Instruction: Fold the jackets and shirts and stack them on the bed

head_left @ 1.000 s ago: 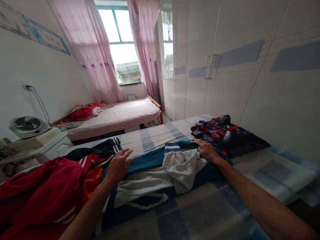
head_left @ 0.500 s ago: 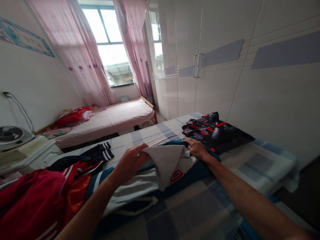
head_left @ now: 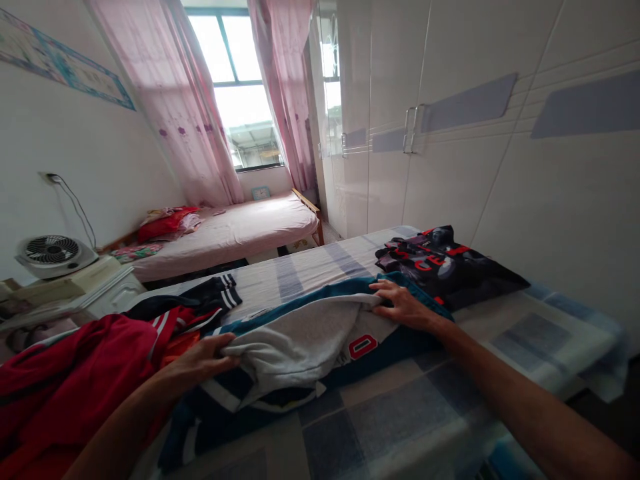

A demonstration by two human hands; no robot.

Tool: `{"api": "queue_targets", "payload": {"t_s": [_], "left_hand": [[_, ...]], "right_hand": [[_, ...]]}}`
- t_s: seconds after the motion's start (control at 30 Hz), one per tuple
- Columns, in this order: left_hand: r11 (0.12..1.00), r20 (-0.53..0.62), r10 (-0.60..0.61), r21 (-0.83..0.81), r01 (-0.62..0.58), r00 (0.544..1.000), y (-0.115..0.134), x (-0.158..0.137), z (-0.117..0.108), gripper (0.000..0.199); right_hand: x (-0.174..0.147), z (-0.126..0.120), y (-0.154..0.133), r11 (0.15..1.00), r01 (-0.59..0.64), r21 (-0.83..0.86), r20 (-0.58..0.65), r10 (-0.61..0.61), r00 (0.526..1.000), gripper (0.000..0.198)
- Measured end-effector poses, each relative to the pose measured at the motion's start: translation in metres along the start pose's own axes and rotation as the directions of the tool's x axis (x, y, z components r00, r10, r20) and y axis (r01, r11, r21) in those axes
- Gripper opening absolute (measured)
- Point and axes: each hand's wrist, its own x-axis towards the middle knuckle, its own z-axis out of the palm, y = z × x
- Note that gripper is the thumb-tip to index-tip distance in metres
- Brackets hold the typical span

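A grey and teal top [head_left: 305, 340] with a red-outlined letter lies stretched lengthwise on the bed in front of me. At its left end my left hand [head_left: 213, 357] pinches the grey fabric between thumb and fingers. My right hand [head_left: 400, 303] grips the upper edge near the right end, fingers bent over the cloth. Teal fabric with white stripes shows below the left end. Just beyond my right hand lies a black patterned garment [head_left: 450, 267] with red letters, spread flat.
Red clothing [head_left: 85, 373] is heaped at left, beside a dark garment with white-striped cuffs [head_left: 220, 293]. The checked bedsheet [head_left: 395, 427] runs under everything. A fan [head_left: 55, 253] stands on a white cabinet at left. A second bed [head_left: 250, 227] is below the window; wardrobes [head_left: 450, 167] line the right.
My left hand has moved left and down, drawing the folded-over grey fabric out flat to the left. My right hand stays at the top's right end. The view has shifted slightly left.
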Motion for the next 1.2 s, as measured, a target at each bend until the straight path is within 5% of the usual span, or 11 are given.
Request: {"api": "queue_targets", "payload": {"t_s": [0.13, 0.2, 0.37, 0.5, 0.57, 0.67, 0.73, 0.8, 0.97, 1.07, 1.2], "left_hand": [[0.913, 0.045, 0.094, -0.403, -0.068, 0.995, 0.008, 0.001, -0.004, 0.046], [0.877, 0.022, 0.093, -0.475, -0.072, 0.995, 0.009, 0.009, -0.006, 0.054], [0.980, -0.026, -0.017, -0.199, 0.012, 1.000, -0.011, 0.029, -0.012, 0.060], [0.956, 0.035, 0.067, -0.289, -0.054, 0.997, -0.020, 0.024, -0.024, 0.057], [0.957, -0.036, 0.093, -0.271, -0.099, 0.995, -0.020, 0.022, -0.031, 0.054], [0.992, -0.269, 0.109, 0.093, -0.087, 0.957, -0.022, 0.028, -0.032, 0.047], [0.937, -0.435, 0.196, 0.346, -0.038, 0.879, -0.022, 0.031, -0.021, 0.043], [0.870, -0.456, 0.338, 0.484, -0.089, 0.823, -0.018, 0.029, -0.001, 0.039], [0.583, -0.100, 0.628, 0.717, -0.382, 0.772, 0.013, 0.014, 0.066, 0.042], [0.465, -0.018, 0.672, 0.788, -0.403, 0.741, 0.037, 0.021, 0.099, 0.047], [0.402, 0.015, 0.643, 0.845, -0.353, 0.766, 0.061, 0.048, 0.122, 0.021]], "right_hand": [[0.014, -0.012, 0.001, 0.951, -0.120, 0.284, 0.054, 0.109, 0.993, 0.039], [0.028, -0.015, 0.004, 0.902, -0.191, 0.387, 0.105, 0.162, 0.981, 0.047], [0.053, -0.004, 0.013, 0.914, -0.217, 0.343, 0.046, 0.214, 0.976, 0.060], [0.057, 0.003, 0.020, 0.943, -0.214, 0.254, -0.018, 0.226, 0.974, 0.062], [0.059, 0.002, 0.023, 0.957, -0.218, 0.192, -0.042, 0.230, 0.972, 0.061], [0.064, 0.000, 0.023, 0.972, -0.227, 0.062, -0.080, 0.232, 0.969, 0.053], [0.066, 0.000, 0.018, 0.976, -0.216, -0.023, -0.113, 0.213, 0.971, 0.043], [0.064, 0.000, 0.008, 0.980, -0.182, -0.083, -0.143, 0.169, 0.975, 0.029], [0.041, -0.001, -0.014, 0.942, 0.125, -0.310, -0.077, -0.156, 0.985, 0.014], [0.029, 0.004, -0.012, 0.874, 0.233, -0.427, 0.001, -0.257, 0.966, 0.026], [0.026, 0.012, -0.004, 0.803, 0.197, -0.563, 0.010, -0.231, 0.973, 0.024]]}}
